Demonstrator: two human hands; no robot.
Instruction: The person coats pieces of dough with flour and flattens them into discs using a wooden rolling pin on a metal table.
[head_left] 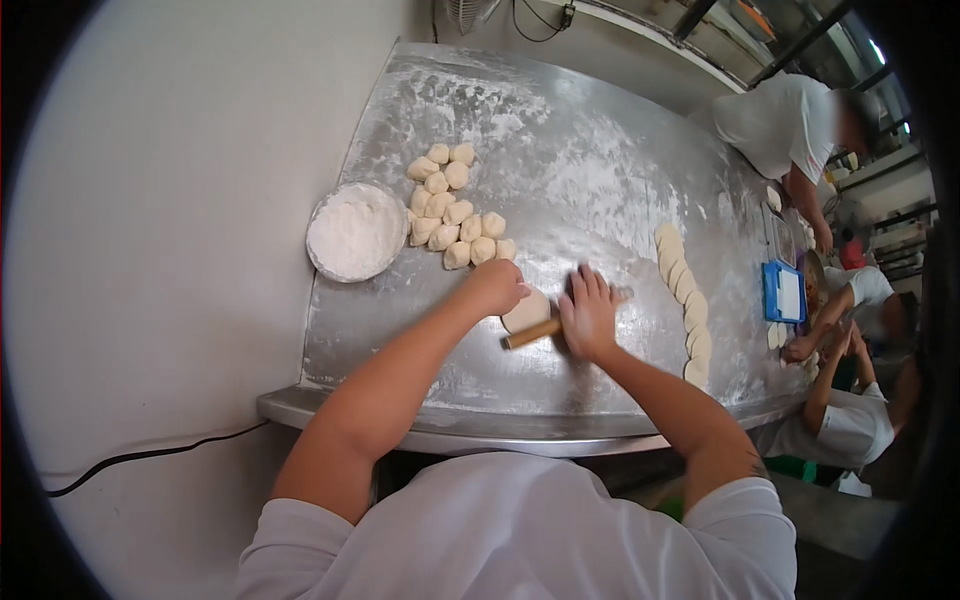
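Note:
My left hand (497, 287) is closed, pinching the upper left edge of a flat dough round (526, 311) on the metal table. A short wooden rolling pin (532, 334) lies aslant over the round's lower right edge. On the pin rests my right hand (590, 315), palm down and slightly blurred, its fingers stretched out and apart rather than wrapped round it. Several dough balls (462, 232) sit in a cluster just beyond my left hand. To the right of my right hand, flattened dough rounds (684, 290) overlap in a long row.
A bowl of white flour (357, 232) stands by the wall at left. Flour streaks the metal table (600, 150). At the right, co-workers (775, 125) work around a blue scale (784, 293) and more dough pieces. The table's front edge (480, 440) runs before my body.

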